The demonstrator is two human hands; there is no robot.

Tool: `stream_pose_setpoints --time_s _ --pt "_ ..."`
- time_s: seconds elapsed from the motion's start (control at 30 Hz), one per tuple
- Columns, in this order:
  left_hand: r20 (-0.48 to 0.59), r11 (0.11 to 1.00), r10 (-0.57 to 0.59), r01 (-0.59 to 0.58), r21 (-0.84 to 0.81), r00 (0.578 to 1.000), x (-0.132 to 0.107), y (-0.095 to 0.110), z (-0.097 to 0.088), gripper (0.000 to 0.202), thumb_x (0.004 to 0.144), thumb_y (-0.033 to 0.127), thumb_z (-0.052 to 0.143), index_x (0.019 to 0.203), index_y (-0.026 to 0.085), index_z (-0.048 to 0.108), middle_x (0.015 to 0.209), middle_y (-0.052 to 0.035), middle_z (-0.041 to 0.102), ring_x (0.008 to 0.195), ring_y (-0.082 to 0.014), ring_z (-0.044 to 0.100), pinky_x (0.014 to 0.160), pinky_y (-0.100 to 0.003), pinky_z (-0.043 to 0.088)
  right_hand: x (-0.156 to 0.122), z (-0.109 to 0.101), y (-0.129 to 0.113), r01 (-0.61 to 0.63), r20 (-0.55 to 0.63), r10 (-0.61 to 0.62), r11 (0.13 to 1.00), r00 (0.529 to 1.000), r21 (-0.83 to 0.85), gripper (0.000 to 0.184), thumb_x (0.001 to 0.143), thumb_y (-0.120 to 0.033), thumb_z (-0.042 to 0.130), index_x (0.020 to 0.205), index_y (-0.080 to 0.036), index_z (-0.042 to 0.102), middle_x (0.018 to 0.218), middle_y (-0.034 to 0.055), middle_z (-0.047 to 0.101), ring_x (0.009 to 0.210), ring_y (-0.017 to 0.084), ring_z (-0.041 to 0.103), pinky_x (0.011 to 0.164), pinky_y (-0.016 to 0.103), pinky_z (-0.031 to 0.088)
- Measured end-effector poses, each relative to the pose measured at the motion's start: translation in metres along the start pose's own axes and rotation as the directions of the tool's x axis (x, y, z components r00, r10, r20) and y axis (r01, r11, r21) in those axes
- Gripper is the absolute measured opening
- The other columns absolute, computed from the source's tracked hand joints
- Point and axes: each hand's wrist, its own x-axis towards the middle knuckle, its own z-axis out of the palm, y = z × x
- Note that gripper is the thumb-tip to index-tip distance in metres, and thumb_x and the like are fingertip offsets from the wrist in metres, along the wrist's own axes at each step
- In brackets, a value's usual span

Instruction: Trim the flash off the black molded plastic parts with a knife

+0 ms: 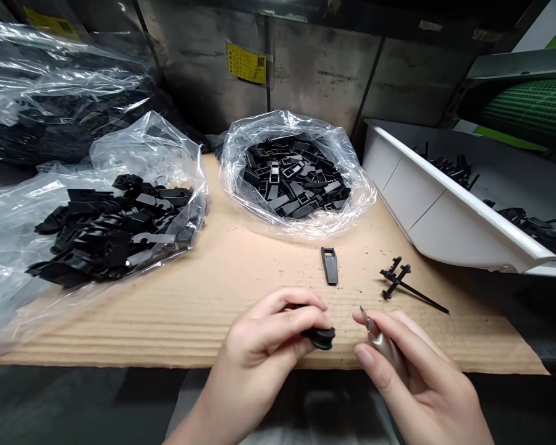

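Corrugated cardboard sheet [222, 290], tan and ribbed, covers the work surface in front of a dull grey metal wall bearing a yellow label [246, 63]. Left hand [264, 346] is curled nearly closed, thumb and fingers pinching a small black plastic part [322, 337] with a rounded, glossy edge; the part sits at the fingertips, just above the near edge of the cardboard and close to the other hand. Right hand [412, 371] is loosely closed around a slim metal blade tool [375, 330], silvery and pointed, whose tip rises between thumb and forefinger and points toward the held part without touching it. On the cardboard beyond the hands lies a single flat, rectangular black clip [329, 266] with a small window at its far end, and to its right a thin black sprue [408, 285] made of a straight rod with short cross-branches. Farther back, a crinkled clear plastic bag [296, 173], rolled open at the mouth, holds a heap of similar rectangular black pieces. At left, a second clear bag [115, 222] lies on its side, filled with larger curved black mouldings. At right, a smooth white tray [445, 210] with slanted walls contains further black sprue pieces.
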Motion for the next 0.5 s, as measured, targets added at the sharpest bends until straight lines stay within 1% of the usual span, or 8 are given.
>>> stream_pose_setpoints --time_s 0.07,0.13,0.2,0.3,0.37,0.43,0.5 --pt "-0.059 0.973 0.168 -0.156 0.169 0.984 -0.003 -0.004 0.004 0.039 0.075 -0.009 0.045 0.09 0.022 0.065 0.098 0.0022 0.059 0.092 -0.008 0.056 0.081 -0.009 0.04 0.0 0.0 0.002 -0.035 0.002 0.035 0.999 0.999 0.017 0.027 0.08 -0.015 0.054 0.103 -0.029 0.054 0.099 -0.0029 0.065 0.088 0.009 0.063 0.066 0.007 0.049" --pt "-0.064 0.928 0.264 -0.235 0.289 0.962 -0.006 -0.007 0.007 0.041 0.076 -0.009 0.045 0.1 0.02 0.06 0.101 0.002 0.058 0.095 -0.0068 0.054 0.086 -0.008 0.038 -0.001 0.002 0.004 -0.064 0.005 0.064 0.998 0.998 0.027 0.028 0.079 -0.014 0.054 0.103 -0.03 0.056 0.102 -0.0038 0.065 0.089 0.01 0.063 0.067 0.008 0.05" --pt "-0.064 0.901 0.298 -0.258 0.348 0.953 -0.007 -0.01 0.009 0.042 0.076 -0.009 0.045 0.107 0.019 0.055 0.103 0.0025 0.058 0.098 -0.0057 0.052 0.09 -0.007 0.035 -0.002 0.005 0.005 -0.089 -0.012 0.09 0.995 0.996 0.048 0.029 0.08 -0.016 0.054 0.103 -0.032 0.057 0.103 -0.0048 0.065 0.091 0.011 0.062 0.068 0.01 0.05" --pt "-0.063 0.883 0.323 -0.277 0.38 0.944 -0.008 -0.011 0.01 0.041 0.077 -0.008 0.045 0.108 0.018 0.054 0.104 0.0029 0.057 0.098 -0.0045 0.051 0.091 -0.005 0.033 -0.006 0.009 0.006 -0.118 -0.041 0.122 0.99 0.992 0.075 0.029 0.082 -0.018 0.051 0.105 -0.035 0.056 0.104 -0.0064 0.065 0.095 0.01 0.06 0.071 0.011 0.048" --pt "-0.066 0.876 0.341 -0.291 0.385 0.938 -0.008 -0.011 0.011 0.04 0.078 -0.009 0.044 0.107 0.016 0.054 0.102 0.0018 0.058 0.098 -0.0049 0.052 0.091 -0.006 0.034 -0.008 0.009 0.006 -0.101 -0.036 0.104 0.992 0.994 0.074 0.03 0.082 -0.018 0.051 0.106 -0.035 0.056 0.105 -0.0058 0.065 0.096 0.01 0.06 0.073 0.012 0.048" --pt "-0.06 0.871 0.358 -0.31 0.38 0.932 -0.007 -0.011 0.011 0.037 0.078 -0.009 0.044 0.103 0.015 0.056 0.099 -0.0001 0.059 0.096 -0.0065 0.053 0.09 -0.009 0.036 -0.009 0.005 0.006 -0.061 0.009 0.061 0.997 0.998 0.056 0.032 0.081 -0.016 0.051 0.109 -0.032 0.054 0.105 -0.0036 0.065 0.095 0.012 0.061 0.075 0.014 0.048" --pt "-0.031 0.865 0.379 -0.342 0.368 0.925 -0.008 -0.01 0.011 0.034 0.077 -0.009 0.044 0.097 0.014 0.058 0.096 -0.0024 0.06 0.093 -0.0092 0.055 0.085 -0.013 0.041 -0.008 -0.001 0.005 -0.04 0.079 0.036 0.997 0.996 0.06 0.035 0.083 -0.014 0.049 0.113 -0.031 0.051 0.095 -0.0034 0.066 0.083 0.01 0.063 0.07 0.012 0.049"
